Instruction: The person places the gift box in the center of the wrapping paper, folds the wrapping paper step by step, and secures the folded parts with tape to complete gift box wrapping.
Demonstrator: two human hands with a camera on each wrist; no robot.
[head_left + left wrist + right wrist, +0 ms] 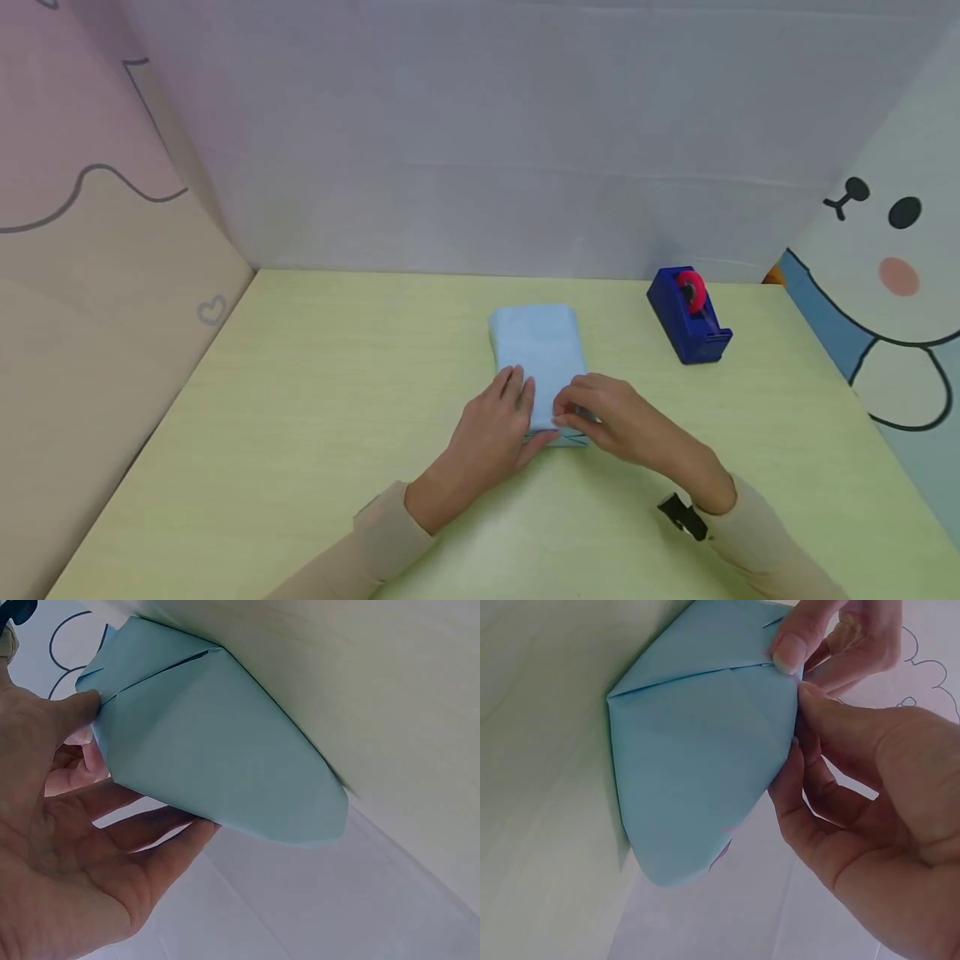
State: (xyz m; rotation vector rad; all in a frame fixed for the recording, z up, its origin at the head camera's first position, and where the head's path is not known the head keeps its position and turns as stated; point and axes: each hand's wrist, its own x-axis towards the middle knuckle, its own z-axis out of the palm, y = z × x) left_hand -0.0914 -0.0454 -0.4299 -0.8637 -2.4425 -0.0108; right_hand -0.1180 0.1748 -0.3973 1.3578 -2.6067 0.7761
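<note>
A block-shaped package wrapped in light blue paper (536, 342) lies on the table, its near end showing folded flaps. My left hand (491, 421) rests on its left near part with the fingers extended over the top. The left thumb (79, 709) presses at the edge of the folded end. From the right, my right hand (611, 417) pinches the package's near top edge between thumb and curled fingers, close to the left thumb. In the right wrist view, a diagonal fold (682, 681) crosses the end face.
A blue tape dispenser (686, 325) with a pink-red roll (693, 292) stands at the back right of the pale yellow-green table (337, 358). Grey sheeting (480, 142) rises behind it, and printed panels flank both sides. A black clip-like piece (682, 517) sits at the right cuff.
</note>
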